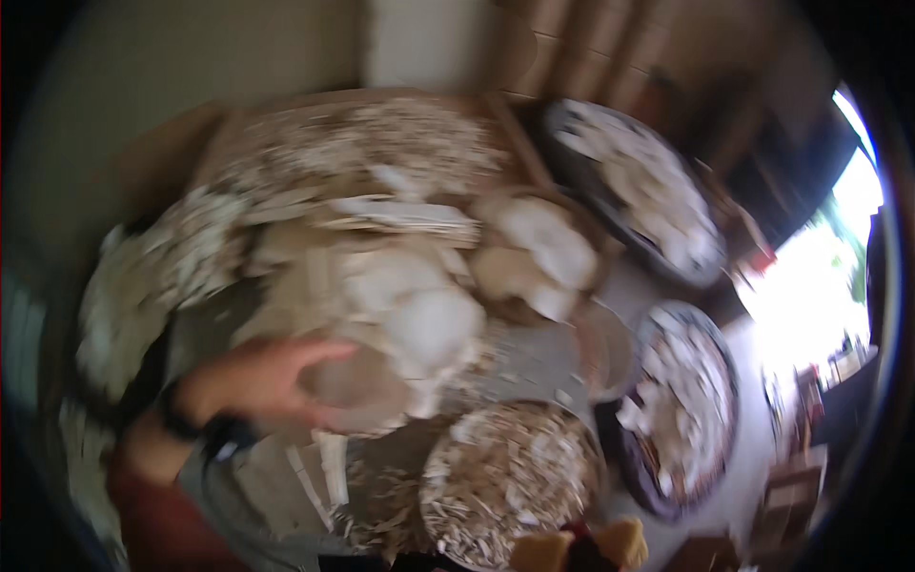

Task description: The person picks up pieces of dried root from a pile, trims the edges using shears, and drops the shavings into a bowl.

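Observation:
My left hand (250, 383) reaches in from the lower left, with a dark band on its wrist. Its thumb and fingers are curled around the edge of a round tan piece (355, 389), whose exact kind is blurred. Just beyond lie pale, roundish flat pieces (431, 324) in a loose pile, with a stack of thin pale slabs (405, 217) behind them. A round basket (600, 467) full of pale curled shavings (510, 477) stands to the right of the hand. My right hand does not show.
Shavings fill a wooden tray (519, 143) at the back. Two oval containers (562, 143) (729, 400) of pale pieces stand at right. More pale pieces (124, 305) are heaped at left. Two yellow objects (620, 543) sit at the lower edge, their kind unclear.

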`<state>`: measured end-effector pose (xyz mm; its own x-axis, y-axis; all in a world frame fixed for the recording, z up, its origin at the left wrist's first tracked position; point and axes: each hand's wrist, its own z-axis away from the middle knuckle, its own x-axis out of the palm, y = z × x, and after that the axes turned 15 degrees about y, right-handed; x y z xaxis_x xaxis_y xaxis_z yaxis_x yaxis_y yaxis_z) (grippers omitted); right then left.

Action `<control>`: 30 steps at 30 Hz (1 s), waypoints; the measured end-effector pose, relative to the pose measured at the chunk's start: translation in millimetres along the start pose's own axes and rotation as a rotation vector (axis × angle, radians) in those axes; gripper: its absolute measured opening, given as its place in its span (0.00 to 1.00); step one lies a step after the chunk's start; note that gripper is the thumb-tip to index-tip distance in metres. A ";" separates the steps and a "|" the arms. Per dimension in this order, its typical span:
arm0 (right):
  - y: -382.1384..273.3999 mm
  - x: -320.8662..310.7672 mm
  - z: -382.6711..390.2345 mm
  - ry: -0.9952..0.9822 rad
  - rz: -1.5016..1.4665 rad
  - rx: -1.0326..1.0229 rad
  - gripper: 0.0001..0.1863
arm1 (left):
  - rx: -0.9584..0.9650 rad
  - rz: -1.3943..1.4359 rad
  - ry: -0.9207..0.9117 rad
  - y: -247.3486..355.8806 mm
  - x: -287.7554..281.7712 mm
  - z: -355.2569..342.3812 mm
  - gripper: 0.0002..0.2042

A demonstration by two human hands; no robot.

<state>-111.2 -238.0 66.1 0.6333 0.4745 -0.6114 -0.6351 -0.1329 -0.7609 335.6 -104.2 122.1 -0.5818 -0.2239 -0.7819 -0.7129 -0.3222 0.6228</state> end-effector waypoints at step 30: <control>22.6 23.6 -54.9 -0.183 -0.681 0.427 0.19 | -0.135 -0.658 0.628 -195.8 -45.8 -104.7 0.15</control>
<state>-86.3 -277.6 22.6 0.8821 0.4703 0.0275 -0.2744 0.5604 -0.7814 542.8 -127.3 33.1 0.2728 -0.4031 -0.8735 -0.7499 -0.6579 0.0694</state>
